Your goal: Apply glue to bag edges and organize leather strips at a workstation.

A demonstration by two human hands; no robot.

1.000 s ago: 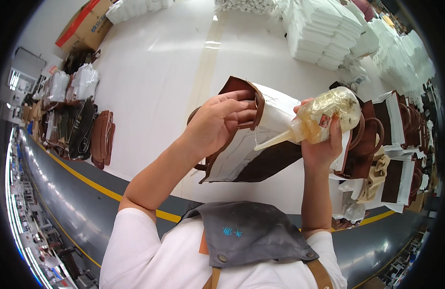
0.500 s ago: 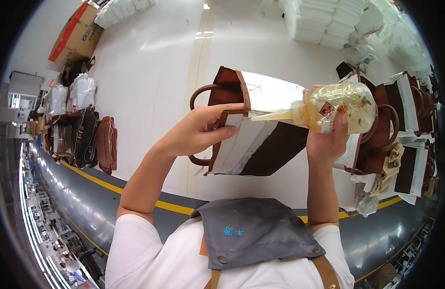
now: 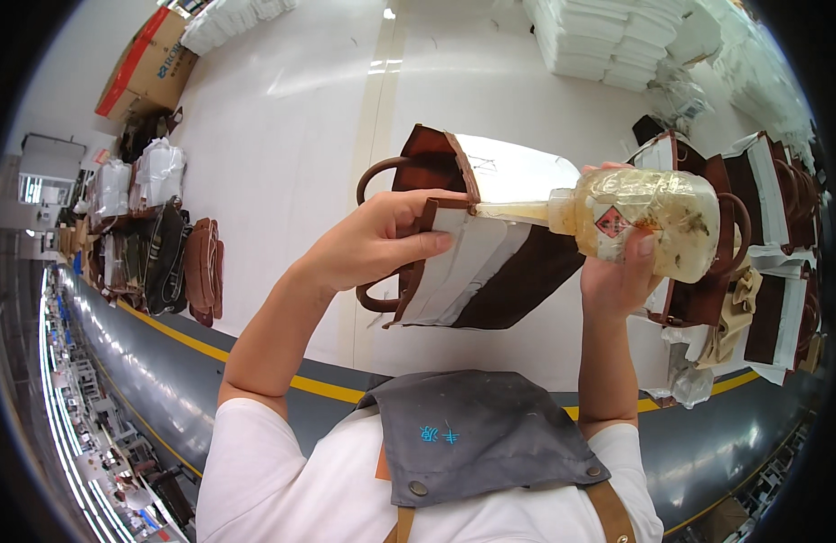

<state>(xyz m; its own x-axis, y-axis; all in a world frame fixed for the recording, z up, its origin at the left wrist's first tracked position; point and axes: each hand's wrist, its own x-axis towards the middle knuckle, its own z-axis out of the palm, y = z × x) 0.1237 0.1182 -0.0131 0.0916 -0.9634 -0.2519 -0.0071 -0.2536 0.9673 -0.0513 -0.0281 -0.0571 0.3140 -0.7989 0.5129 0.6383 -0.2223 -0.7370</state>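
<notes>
A brown and white bag (image 3: 490, 281) with brown loop handles lies tilted over the white worktop (image 3: 291, 172). My left hand (image 3: 386, 244) pinches its open left end at a narrow edge flap, thumb on the outer side and fingers partly hidden inside. My right hand (image 3: 617, 285) is wrapped round a translucent, stained squeeze bottle (image 3: 671, 217) with yellowish contents and a red diamond label, held sideways over the bag's right part. The bottle's long nozzle (image 3: 517, 211) points left, its tip at the bag's edge beside my left fingers.
Similar bags (image 3: 771, 317) are stacked at the right, with beige cloth (image 3: 726, 330). White bundles (image 3: 590, 41) lie at the back right. A cardboard box (image 3: 147, 68), wrapped packs (image 3: 160, 172) and folded brown pieces (image 3: 204, 267) are on the left. A grey floor (image 3: 178, 380) runs along the near side.
My left fingers have shifted from inside the upper corner down to the lower edge flap. The bottle has moved right and turned flatter, bringing its nozzle tip up to that edge.
</notes>
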